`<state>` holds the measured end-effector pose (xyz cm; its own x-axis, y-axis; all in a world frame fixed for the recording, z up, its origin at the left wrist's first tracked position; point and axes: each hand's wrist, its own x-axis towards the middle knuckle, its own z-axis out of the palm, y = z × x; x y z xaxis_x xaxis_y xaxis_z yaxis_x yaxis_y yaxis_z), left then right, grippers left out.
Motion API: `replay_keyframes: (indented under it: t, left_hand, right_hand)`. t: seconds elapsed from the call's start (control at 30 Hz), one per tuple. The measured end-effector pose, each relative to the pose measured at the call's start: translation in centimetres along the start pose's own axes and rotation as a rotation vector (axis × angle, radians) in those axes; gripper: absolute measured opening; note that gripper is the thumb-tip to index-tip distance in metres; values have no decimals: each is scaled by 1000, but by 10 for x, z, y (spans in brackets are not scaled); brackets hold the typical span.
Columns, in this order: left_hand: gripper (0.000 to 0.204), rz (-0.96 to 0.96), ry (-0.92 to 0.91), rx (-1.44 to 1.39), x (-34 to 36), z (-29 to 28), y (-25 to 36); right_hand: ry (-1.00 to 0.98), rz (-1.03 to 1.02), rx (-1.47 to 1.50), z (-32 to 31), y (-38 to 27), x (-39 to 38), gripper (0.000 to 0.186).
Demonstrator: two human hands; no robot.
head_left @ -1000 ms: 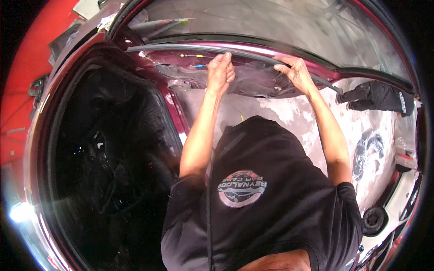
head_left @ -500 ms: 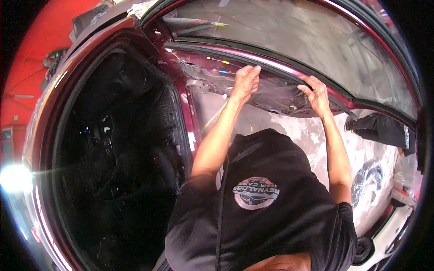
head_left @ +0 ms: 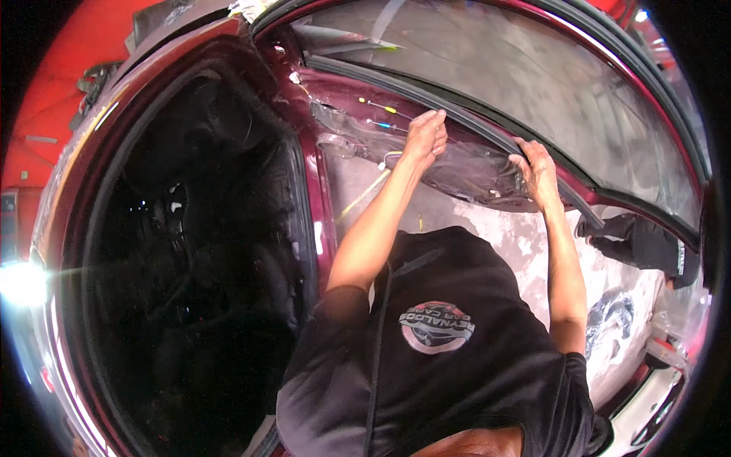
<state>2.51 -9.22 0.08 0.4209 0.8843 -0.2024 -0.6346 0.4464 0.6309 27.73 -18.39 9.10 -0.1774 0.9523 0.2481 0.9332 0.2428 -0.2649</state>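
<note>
Along the maroon door (head_left: 340,86), just below the window glass (head_left: 548,99), runs the long dark strip (head_left: 476,122); its end beyond the right hand (head_left: 538,169) looks unsupported, so uneven pulling could kink it or scrape paint. That hand's grip is partly closed over it; the left hand (head_left: 427,139) is curled fist-like close by, contents hidden, and a slip might snag the yellow connector (head_left: 390,110).

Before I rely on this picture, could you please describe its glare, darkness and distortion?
In the head view, a bright light flares at the left edge; there too, the car interior is too dark for most detail, the window frame bows, likely exaggerated by the fisheye, and the left hand and right hand look well lit.
</note>
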Motion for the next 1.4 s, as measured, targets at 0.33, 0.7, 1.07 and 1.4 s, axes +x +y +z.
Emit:
replay_keyframes:
  t: [0.33,0.7,1.07,1.4]
  left_hand:
    - [17,31,224,218,36,-10,13]
    - [15,123,173,100,37,-25,24]
    - [16,156,304,95,53,-40,24]
    - [15,162,318,124,46,-36,33]
  right_hand:
    - [163,-64,-86,22,15,29,32]
    - [175,-67,-201,38,21,35,34]
    - [28,-76,-496,34,18,29,52]
    - [153,61,-614,20,51,-10,45]
